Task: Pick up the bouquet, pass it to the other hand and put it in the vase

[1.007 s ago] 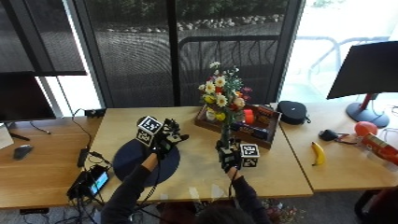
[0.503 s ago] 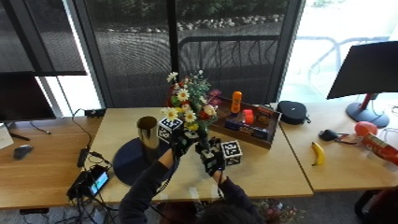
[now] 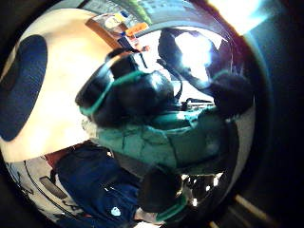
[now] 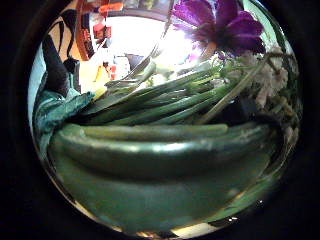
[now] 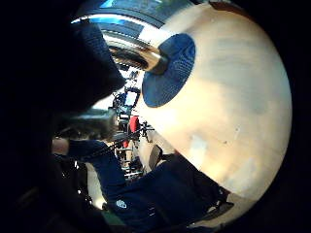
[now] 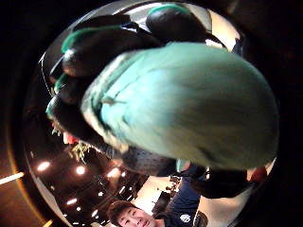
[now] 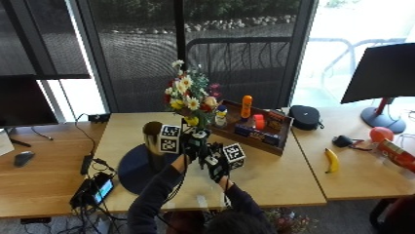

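The left hand (image 7: pixel 190 146) grips the bouquet (image 7: pixel 189 101) by its stems, flowers upright above it. The right hand (image 7: pixel 214 163) sits just beside, fingers relaxed. The vase (image 7: pixel 153 141) stands on the desk (image 7: pixel 272 175), just left of the left hand.

The bouquet (image 7: pixel 190 100) shows its flower heads above the two hands, but its stems are hidden behind the left hand (image 7: pixel 190 145) and right hand (image 7: pixel 216 165), so which fingers close on them cannot be told from the outside view. The vase (image 7: pixel 154 144) is partly covered by the left hand's marker, and its base on the mat (image 7: pixel 131 170) is hard to make out. In the right thumb side palm view a glove's fingers (image 6: pixel 90 47) fill the picture, too close and blurred to assign to either hand.
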`<action>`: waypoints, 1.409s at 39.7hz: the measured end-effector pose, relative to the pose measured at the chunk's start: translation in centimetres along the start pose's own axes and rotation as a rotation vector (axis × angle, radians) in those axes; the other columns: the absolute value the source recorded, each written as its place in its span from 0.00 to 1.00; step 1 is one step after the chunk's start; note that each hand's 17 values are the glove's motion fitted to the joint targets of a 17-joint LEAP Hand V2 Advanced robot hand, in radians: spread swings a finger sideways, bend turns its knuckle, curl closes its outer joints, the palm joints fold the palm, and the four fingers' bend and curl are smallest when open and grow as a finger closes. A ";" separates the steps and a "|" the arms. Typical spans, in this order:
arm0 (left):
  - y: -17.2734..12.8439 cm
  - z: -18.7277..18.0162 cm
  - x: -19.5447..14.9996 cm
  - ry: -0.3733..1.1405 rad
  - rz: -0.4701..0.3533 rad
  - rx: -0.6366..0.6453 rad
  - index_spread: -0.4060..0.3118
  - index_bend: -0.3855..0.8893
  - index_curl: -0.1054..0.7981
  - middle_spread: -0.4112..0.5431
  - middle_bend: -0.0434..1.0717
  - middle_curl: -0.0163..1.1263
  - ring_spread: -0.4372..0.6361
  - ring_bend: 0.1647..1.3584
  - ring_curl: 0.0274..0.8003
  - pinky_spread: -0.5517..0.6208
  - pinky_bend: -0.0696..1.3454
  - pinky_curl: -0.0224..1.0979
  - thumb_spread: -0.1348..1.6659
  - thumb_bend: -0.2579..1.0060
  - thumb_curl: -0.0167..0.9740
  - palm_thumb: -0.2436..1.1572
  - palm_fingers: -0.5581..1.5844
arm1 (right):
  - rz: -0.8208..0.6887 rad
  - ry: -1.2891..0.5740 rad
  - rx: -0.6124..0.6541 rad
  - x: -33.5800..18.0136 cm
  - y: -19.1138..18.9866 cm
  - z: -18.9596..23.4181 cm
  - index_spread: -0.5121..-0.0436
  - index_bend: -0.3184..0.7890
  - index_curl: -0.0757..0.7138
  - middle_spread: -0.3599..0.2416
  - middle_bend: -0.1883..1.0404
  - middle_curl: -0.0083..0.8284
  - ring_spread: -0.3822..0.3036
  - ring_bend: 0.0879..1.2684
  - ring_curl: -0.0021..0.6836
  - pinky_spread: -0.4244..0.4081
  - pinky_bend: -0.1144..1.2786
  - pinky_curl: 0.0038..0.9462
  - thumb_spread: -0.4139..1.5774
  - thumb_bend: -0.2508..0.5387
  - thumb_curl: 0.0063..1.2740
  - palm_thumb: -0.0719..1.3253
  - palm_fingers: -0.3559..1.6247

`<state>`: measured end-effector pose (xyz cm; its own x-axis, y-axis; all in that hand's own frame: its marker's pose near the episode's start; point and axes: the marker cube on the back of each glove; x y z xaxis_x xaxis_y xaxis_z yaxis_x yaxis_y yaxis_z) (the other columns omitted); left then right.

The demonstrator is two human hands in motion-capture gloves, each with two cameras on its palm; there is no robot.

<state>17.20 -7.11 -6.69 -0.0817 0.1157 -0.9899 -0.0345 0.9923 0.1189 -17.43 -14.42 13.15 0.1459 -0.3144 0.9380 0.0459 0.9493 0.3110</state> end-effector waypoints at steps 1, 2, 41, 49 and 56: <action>0.0 -0.3 0.5 0.009 -0.005 0.017 0.34 0.62 0.54 0.25 0.53 0.45 0.22 0.32 0.36 0.39 0.25 0.29 0.43 0.24 0.56 0.85 0.78 | 0.028 -0.021 -0.009 -0.2 0.3 -0.1 0.53 0.37 0.77 0.25 0.44 0.71 0.19 0.37 0.78 0.30 0.32 0.52 0.64 0.26 0.38 0.76 0.65; 0.0 -0.6 1.0 0.020 -0.008 0.034 0.33 0.61 0.55 0.24 0.53 0.46 0.21 0.32 0.37 0.38 0.26 0.30 0.41 0.23 0.57 0.86 0.78 | 0.036 -0.029 -0.018 -0.3 0.4 -0.2 0.53 0.38 0.77 0.25 0.45 0.71 0.18 0.37 0.78 0.30 0.32 0.53 0.63 0.28 0.38 0.77 0.65; -1.5 -11.9 19.1 -0.091 0.172 0.680 0.23 0.50 0.70 0.15 0.44 0.49 0.12 0.22 0.51 0.26 0.22 0.40 0.23 0.18 0.75 0.89 0.81 | -0.048 0.134 0.065 -2.8 -1.5 -9.8 0.44 0.41 0.50 0.41 0.27 0.43 0.48 0.27 0.60 0.79 0.42 0.44 0.78 0.29 0.33 0.52 0.38; -2.9 -15.3 18.3 -0.071 0.169 0.760 0.22 0.48 0.72 0.15 0.44 0.49 0.12 0.21 0.53 0.26 0.21 0.41 0.22 0.18 0.77 0.89 0.81 | -0.027 0.155 0.093 -3.9 -0.7 -11.1 0.41 0.42 0.49 0.43 0.28 0.40 0.49 0.27 0.57 0.80 0.43 0.43 0.78 0.29 0.33 0.52 0.38; -4.0 -18.2 17.2 -0.057 0.134 0.808 0.22 0.47 0.74 0.15 0.43 0.50 0.12 0.20 0.54 0.26 0.21 0.41 0.22 0.18 0.78 0.89 0.81 | -0.004 0.160 0.141 -3.5 -0.7 -12.3 0.39 0.42 0.49 0.46 0.28 0.39 0.50 0.28 0.56 0.80 0.42 0.41 0.78 0.29 0.33 0.52 0.38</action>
<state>-2.23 -9.84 -22.76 0.0174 0.2163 -0.9762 0.7015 0.6931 0.1660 -5.82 -13.94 7.73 0.3018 -0.3031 0.9039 -0.0900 0.9348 0.3435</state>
